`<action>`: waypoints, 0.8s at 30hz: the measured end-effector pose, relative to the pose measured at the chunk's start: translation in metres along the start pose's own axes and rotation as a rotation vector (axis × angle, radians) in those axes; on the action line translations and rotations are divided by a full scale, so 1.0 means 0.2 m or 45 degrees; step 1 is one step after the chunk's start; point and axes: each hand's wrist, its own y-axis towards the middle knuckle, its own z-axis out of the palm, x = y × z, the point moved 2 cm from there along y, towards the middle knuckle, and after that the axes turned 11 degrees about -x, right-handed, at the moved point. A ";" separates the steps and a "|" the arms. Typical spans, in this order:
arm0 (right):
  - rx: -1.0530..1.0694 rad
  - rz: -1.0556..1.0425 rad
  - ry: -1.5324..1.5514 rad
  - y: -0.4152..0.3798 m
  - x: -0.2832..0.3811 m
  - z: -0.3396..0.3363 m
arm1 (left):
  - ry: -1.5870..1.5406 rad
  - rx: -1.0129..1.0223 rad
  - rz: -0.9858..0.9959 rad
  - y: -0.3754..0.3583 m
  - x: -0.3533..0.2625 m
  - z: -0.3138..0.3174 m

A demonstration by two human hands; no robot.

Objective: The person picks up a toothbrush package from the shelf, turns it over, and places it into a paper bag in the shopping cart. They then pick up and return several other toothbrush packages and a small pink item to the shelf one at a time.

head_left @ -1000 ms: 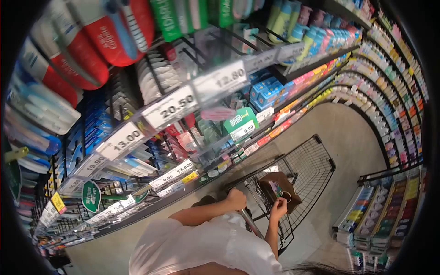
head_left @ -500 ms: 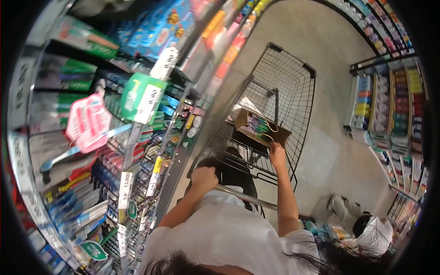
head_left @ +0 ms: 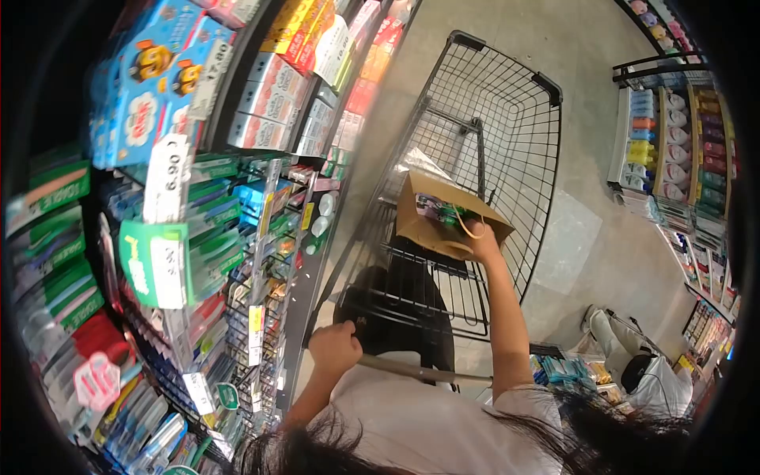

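Fingers of the right hand grip the bag near its handle, exactly how is unclear, seemingly steadying it beyond them in the cart, while the left hand curls round the bar for control.

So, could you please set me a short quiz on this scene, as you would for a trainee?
1. Which hand is at the opening of the paper bag, left or right?
2. True or false: the bag stands on the floor.
3. Fill in the colour: the price tag reading 6.90 is directly above a ____ sign.

Key:
1. The right hand.
2. False; it is in the cart.
3. Green.
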 end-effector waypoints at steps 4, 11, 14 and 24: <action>0.138 -0.219 -0.065 0.31 -0.05 0.40 | -0.029 0.060 -0.005 0.03 0.01 0.01; 0.171 -0.345 -0.210 0.62 0.03 0.66 | -0.075 0.304 -0.073 0.09 0.03 0.00; 0.135 -0.383 -0.229 0.63 0.01 0.67 | -0.080 0.391 -0.113 0.11 0.02 -0.01; 0.083 -0.440 -0.239 0.50 -0.06 0.61 | -0.120 0.286 -0.055 0.15 -0.02 -0.04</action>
